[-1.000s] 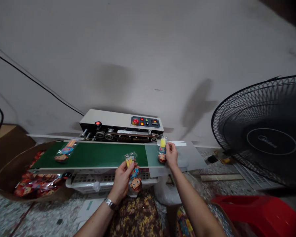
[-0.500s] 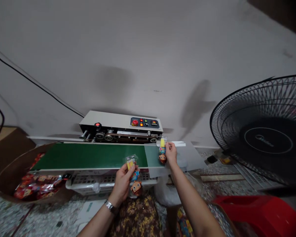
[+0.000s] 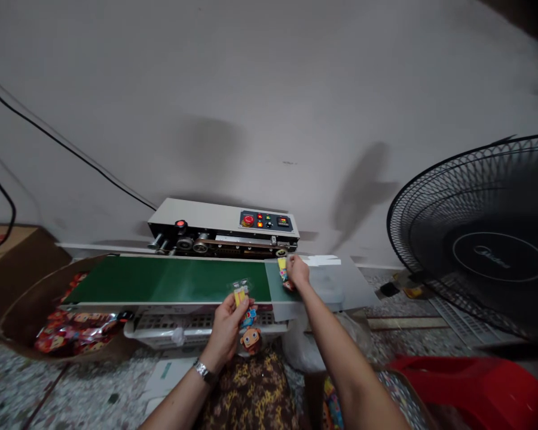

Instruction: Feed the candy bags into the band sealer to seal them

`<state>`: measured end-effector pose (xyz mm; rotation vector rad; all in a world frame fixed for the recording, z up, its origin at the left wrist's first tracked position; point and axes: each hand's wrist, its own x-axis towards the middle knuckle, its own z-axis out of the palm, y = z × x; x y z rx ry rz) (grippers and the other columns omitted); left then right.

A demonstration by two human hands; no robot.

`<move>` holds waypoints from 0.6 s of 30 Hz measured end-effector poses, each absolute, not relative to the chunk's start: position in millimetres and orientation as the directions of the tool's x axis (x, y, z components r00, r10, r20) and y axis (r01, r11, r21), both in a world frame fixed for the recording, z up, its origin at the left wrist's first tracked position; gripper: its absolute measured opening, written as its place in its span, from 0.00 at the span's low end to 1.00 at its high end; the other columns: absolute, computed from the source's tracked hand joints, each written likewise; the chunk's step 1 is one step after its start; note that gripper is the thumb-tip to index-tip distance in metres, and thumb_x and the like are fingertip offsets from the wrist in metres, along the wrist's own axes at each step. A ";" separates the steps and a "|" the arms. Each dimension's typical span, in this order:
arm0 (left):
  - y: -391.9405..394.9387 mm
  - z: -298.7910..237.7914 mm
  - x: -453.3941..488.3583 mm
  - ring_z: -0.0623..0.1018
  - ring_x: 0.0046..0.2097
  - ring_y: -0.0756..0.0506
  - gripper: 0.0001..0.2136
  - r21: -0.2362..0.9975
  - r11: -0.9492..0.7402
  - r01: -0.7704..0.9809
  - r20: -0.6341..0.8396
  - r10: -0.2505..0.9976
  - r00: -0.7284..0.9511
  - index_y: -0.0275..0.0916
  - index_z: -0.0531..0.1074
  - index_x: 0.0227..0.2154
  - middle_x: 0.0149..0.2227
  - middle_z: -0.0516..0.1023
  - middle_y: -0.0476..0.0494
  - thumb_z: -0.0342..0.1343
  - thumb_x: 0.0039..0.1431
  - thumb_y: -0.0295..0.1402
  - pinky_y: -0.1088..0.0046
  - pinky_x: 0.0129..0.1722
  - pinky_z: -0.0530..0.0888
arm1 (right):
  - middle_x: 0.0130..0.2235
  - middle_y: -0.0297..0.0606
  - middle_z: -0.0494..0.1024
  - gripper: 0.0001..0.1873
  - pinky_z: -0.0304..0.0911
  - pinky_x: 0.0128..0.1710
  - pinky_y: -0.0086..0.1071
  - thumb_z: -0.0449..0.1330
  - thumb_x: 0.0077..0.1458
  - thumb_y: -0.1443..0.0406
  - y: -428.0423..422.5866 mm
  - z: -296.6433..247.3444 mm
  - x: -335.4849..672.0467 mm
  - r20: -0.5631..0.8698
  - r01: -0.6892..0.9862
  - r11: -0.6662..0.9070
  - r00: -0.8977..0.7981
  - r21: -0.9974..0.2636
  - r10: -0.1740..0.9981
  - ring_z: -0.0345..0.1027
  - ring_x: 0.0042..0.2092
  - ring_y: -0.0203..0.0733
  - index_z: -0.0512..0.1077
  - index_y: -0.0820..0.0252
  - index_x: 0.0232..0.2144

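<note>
My left hand [image 3: 225, 329] is closed on a clear plastic packet [image 3: 250, 338] printed with a brown cartoon character and a yellow top; it hangs in front of the green conveyor belt [image 3: 161, 280]. Another packet of the same kind [image 3: 282, 269] is pinched in my right hand [image 3: 298, 272], above the translucent sheet [image 3: 352, 289] at the belt's right end. The top of that packet is at the right end of the band sealing machine [image 3: 197, 214]. My right fingers partly cover its lower part.
A large black fan [image 3: 488, 257] stands at the right, above a red plastic stool [image 3: 470, 388]. At the left, a brown container [image 3: 13, 325] holds several shiny red packets [image 3: 78, 328]. A white basket [image 3: 197, 334] sits under the belt. More colourful packets [image 3: 334, 406] lie in a box below my right arm.
My right hand has moved left with its packet, bringing it to the sealing machine's right end. My left hand stays almost in place with its packet. The view has shifted slightly.
</note>
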<state>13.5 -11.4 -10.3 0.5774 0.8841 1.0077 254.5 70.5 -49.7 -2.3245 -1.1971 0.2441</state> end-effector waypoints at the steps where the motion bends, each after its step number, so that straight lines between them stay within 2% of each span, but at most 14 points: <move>1: -10.9 -8.8 14.4 0.76 0.32 0.48 0.15 0.757 0.436 -0.487 -0.361 0.900 0.245 0.36 0.71 0.33 0.31 0.77 0.44 0.63 0.43 0.38 0.75 0.30 0.71 | 0.35 0.43 0.74 0.15 0.59 0.36 0.32 0.56 0.48 0.63 66.3 -43.4 246.8 0.104 0.726 -0.442 0.571 -0.527 0.814 0.67 0.38 0.44 0.71 0.58 0.40; 2: -10.2 -7.2 15.4 0.76 0.32 0.48 0.14 0.746 0.436 -0.504 -0.362 0.900 0.242 0.36 0.71 0.32 0.31 0.77 0.44 0.63 0.43 0.38 0.75 0.31 0.71 | 0.39 0.44 0.73 0.18 0.59 0.38 0.33 0.56 0.49 0.62 60.3 -37.1 238.1 0.142 0.741 -0.372 0.528 -0.558 0.838 0.66 0.40 0.44 0.70 0.58 0.43; 4: -8.3 -3.8 17.6 0.76 0.33 0.48 0.13 0.721 0.422 -0.550 -0.349 0.906 0.238 0.36 0.71 0.31 0.31 0.77 0.43 0.61 0.45 0.39 0.74 0.32 0.71 | 0.43 0.44 0.71 0.19 0.60 0.40 0.34 0.55 0.51 0.59 43.5 -26.5 217.8 0.180 0.699 -0.151 0.377 -0.699 0.909 0.65 0.42 0.43 0.67 0.58 0.46; 6: -6.0 -1.1 19.9 0.75 0.34 0.48 0.12 0.712 0.384 -0.587 -0.301 0.923 0.239 0.35 0.72 0.32 0.33 0.77 0.43 0.61 0.46 0.38 0.74 0.35 0.70 | 0.41 0.41 0.72 0.20 0.62 0.38 0.32 0.53 0.53 0.57 22.2 -21.0 195.0 0.133 0.480 0.037 0.167 -0.876 0.977 0.66 0.39 0.40 0.65 0.58 0.47; 8: -3.8 0.7 22.1 0.75 0.35 0.48 0.12 0.725 0.334 -0.602 -0.237 0.942 0.237 0.34 0.73 0.32 0.34 0.77 0.42 0.61 0.46 0.36 0.73 0.38 0.69 | 0.38 0.38 0.73 0.20 0.63 0.35 0.29 0.56 0.51 0.56 0.8 -20.7 173.2 0.079 0.253 0.076 0.000 -0.964 0.997 0.67 0.37 0.38 0.65 0.58 0.46; 9: -3.0 1.4 23.2 0.74 0.36 0.48 0.12 0.737 0.310 -0.601 -0.210 0.949 0.233 0.34 0.74 0.32 0.34 0.77 0.42 0.62 0.45 0.35 0.73 0.39 0.69 | 0.37 0.36 0.73 0.20 0.63 0.33 0.28 0.57 0.50 0.57 -8.3 -21.9 164.1 0.066 0.203 0.071 -0.031 -0.977 0.997 0.67 0.35 0.37 0.65 0.58 0.44; 13: 0.2 4.1 25.2 0.74 0.40 0.46 0.14 0.786 0.273 -0.554 -0.177 0.959 0.222 0.35 0.74 0.36 0.38 0.77 0.40 0.62 0.45 0.35 0.71 0.43 0.67 | 0.32 0.33 0.72 0.13 0.61 0.30 0.26 0.58 0.49 0.58 -25.7 -27.9 150.3 0.071 0.228 0.058 0.049 -0.972 0.996 0.65 0.30 0.33 0.68 0.59 0.36; 16: 2.3 4.5 21.9 0.73 0.45 0.44 0.17 0.818 0.294 -0.495 -0.239 0.956 0.172 0.38 0.74 0.40 0.45 0.74 0.39 0.61 0.45 0.37 0.71 0.44 0.67 | 0.33 0.35 0.74 0.17 0.63 0.31 0.27 0.59 0.47 0.56 -19.0 -34.0 169.4 0.044 0.154 0.019 0.161 -0.988 0.986 0.68 0.32 0.35 0.66 0.59 0.37; 18: 1.6 2.0 17.5 0.72 0.47 0.44 0.20 0.826 0.319 -0.464 -0.285 0.948 0.144 0.41 0.72 0.43 0.50 0.72 0.39 0.61 0.45 0.38 0.71 0.43 0.68 | 0.32 0.35 0.74 0.21 0.63 0.29 0.28 0.60 0.45 0.53 -8.6 -40.9 194.5 0.008 0.113 -0.029 0.322 -0.993 0.947 0.69 0.30 0.37 0.65 0.59 0.38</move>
